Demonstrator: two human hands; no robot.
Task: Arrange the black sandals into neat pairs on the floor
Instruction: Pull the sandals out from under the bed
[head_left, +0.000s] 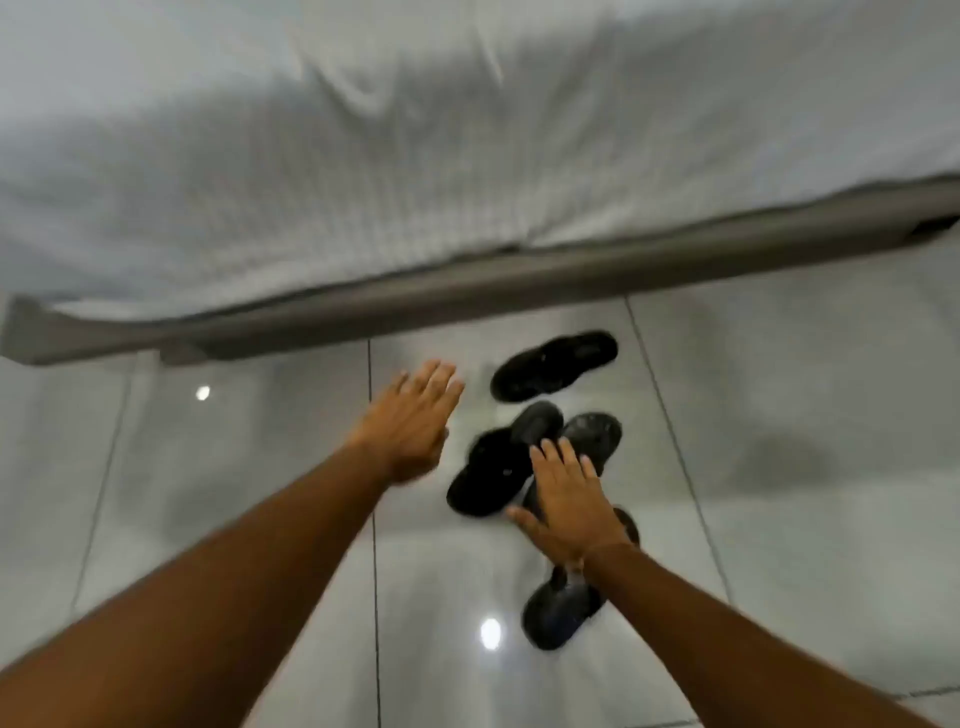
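Observation:
Several black sandals lie scattered on the glossy tiled floor. One sandal (553, 365) sits farthest away, near the bed. Two more, a left one (498, 462) and a right one (592, 434), lie close together at an angle in the middle. A fourth sandal (561, 613) lies nearest me, partly hidden by my right forearm. My right hand (569, 506) hovers flat over the middle two, fingers spread, holding nothing. My left hand (410, 421) is stretched out to their left, open and blurred.
A bed with a white sheet (415, 130) and a grey frame rail (467, 291) runs across the view just beyond the sandals. Pale grey floor tiles (208, 467) with light reflections spread to the left and right.

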